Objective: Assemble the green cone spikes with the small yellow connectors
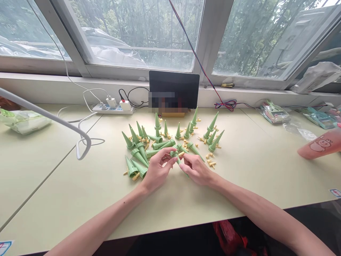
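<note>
We are working at a small assembly workshop bench (pixel 80 199) under wide windows (pixel 138 32), where green cones (pixel 138 153) and yellow pegs (pixel 211 164) are lying in heaps near a power strip (pixel 113 108).

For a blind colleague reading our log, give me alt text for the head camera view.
A left hand and right hand together pinch one green cone with a small yellow peg beside it, over a pale table. Behind them are scattered more cones and pegs, some cones upright, some lying. A dark screen leans under the window.
</note>
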Demonstrator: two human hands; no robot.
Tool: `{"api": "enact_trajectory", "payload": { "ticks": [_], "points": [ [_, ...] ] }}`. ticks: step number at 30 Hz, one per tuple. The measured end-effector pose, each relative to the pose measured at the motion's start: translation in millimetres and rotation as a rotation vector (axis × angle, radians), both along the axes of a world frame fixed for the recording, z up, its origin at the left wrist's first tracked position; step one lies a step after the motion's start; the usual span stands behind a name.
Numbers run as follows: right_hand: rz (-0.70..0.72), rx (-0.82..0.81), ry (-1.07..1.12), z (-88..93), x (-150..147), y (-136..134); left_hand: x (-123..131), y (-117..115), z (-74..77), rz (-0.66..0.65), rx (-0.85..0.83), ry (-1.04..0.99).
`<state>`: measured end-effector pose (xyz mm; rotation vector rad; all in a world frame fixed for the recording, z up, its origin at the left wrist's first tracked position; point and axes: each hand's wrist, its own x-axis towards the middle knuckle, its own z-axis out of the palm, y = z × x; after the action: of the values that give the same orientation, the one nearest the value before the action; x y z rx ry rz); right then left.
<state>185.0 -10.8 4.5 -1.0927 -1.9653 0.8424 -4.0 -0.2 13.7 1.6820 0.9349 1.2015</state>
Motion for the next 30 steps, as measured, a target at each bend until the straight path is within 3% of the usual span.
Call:
{"api": "enact_trajectory", "payload": {
  "ticks": [14, 30],
  "points": [
    [-0.034, 0.055, -0.068, 1.0, -0.1, -1.2, -2.3, 0.6, -6.3, 0.026, 0.263, 0.195],
    [-0.075, 0.129, -0.099, 2.2, -1.3, -1.3, -2.6, -1.1, -6.7, 0.036, 0.384, 0.284]
  ]
}}
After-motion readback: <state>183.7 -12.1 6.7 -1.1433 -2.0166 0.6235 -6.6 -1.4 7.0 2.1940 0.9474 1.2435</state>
